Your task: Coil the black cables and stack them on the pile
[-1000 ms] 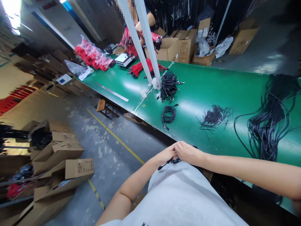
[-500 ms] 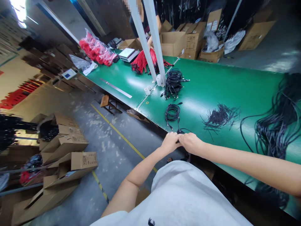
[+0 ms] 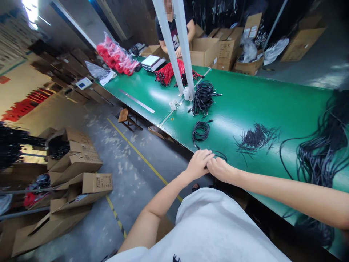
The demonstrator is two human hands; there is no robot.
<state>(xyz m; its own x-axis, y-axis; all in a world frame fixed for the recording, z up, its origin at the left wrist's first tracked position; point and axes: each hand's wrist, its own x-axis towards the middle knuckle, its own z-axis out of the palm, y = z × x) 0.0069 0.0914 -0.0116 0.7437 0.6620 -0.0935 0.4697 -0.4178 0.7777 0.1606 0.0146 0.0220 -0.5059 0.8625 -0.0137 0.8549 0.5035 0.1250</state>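
My left hand (image 3: 200, 164) and my right hand (image 3: 221, 169) meet at the near edge of the green table, fingers closed and touching. Between them is a black cable (image 3: 222, 155), most of it covered by the fingers; a short curve of it shows just beyond my right hand. A coiled black cable (image 3: 201, 131) lies on the table a little past my left hand. Farther off rests a bundle of coiled black cables (image 3: 204, 95). To the right of my hands is a pile of short black ties or wire pieces (image 3: 255, 137).
Long loose black cables (image 3: 313, 160) hang over the table's right end. White posts (image 3: 188, 54) rise from the table (image 3: 272, 98) beside small white rolls (image 3: 172, 105). Across it, a person (image 3: 191, 29) stands at red cables (image 3: 166, 72). Cardboard boxes (image 3: 95, 183) stand at left.
My left fingers have shifted over the cable, hiding its end that stuck up before. The person across has leaned in, both hands now at the red cables. The view has shifted slightly.
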